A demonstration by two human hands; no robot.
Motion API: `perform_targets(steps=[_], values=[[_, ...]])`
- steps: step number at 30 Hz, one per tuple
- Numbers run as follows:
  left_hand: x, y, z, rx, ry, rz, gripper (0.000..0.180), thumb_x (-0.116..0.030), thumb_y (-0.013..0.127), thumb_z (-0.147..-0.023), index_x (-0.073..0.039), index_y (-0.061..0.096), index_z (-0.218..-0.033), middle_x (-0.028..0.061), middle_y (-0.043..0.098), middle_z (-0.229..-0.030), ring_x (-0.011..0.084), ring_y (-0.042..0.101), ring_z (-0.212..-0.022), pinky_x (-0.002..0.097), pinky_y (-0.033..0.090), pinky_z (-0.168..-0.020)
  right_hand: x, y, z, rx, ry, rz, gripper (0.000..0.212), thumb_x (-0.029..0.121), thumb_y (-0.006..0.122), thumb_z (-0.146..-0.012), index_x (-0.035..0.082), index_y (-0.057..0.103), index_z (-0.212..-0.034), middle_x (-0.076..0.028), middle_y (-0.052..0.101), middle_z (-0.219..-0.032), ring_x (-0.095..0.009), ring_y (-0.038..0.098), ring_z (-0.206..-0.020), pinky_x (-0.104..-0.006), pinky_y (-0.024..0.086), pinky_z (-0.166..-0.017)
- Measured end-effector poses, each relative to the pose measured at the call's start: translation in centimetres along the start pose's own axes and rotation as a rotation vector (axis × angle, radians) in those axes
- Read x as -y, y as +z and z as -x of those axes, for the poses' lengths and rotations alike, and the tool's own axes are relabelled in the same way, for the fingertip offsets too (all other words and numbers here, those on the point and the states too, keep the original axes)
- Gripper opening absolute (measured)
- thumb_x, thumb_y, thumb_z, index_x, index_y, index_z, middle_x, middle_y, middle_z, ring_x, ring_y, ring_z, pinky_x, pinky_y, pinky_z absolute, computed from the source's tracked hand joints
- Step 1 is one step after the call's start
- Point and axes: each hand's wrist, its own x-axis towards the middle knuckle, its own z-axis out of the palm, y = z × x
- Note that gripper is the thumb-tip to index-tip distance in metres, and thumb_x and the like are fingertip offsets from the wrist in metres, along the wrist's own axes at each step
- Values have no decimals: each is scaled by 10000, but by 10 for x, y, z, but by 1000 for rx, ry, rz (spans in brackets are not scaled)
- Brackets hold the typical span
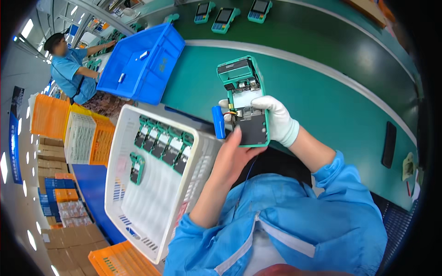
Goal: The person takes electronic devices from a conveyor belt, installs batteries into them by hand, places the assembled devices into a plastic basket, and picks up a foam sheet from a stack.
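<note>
A teal-framed payment terminal (248,99) is held up over the green bench, its back turned up and the inside of its housing showing. My right hand (279,120), in a white glove, grips it along the right side, thumb on the edge; white-gloved fingertips show at the left edge. Bare, my left hand (232,156) holds the lower left corner, with the thumb by the black lower part. A blue cylindrical battery (218,122) hangs at the left side, outside the housing, beside thin coloured wires. My left fingers are partly hidden under the terminal.
At my left stands a white crate (189,138) with several terminals (161,142). Behind it, a blue bin (159,64) holds small white-and-blue pieces. More terminals (224,19) lie on the far dark-green belt. A black flat object (389,145) rests at right. A co-worker (73,69) stands at far left.
</note>
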Motion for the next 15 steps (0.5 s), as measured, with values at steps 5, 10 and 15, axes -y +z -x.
perform_targets(steps=[5,10,15], values=[[6,1,1,-206,296,-200,447,-138,525,-1038,-60,410,-1462,104,582,-1341,200,607,-1184,403,520,-984,-6,7,12,-371,-625,1512,855,426,715,-853,-14,350,-1489,-219,390,-1510,-315,388,-1410,-420,319,-1149],[-1,6,7,-376,906,-1456,614,-36,566,-942,-28,355,-1519,214,647,-1199,348,675,-995,402,529,-832,-16,12,21,-466,-1048,2127,931,523,798,-708,142,427,-1472,-254,325,-1521,-473,305,-1409,-576,248,-1146],[3,28,23,-372,627,-1372,586,-24,538,-952,-3,355,-1509,273,637,-1196,355,662,-1071,370,507,-887,-22,-3,14,-499,-1097,2243,601,410,770,-696,309,650,-1276,-197,410,-1483,-499,344,-1363,-660,239,-1111]])
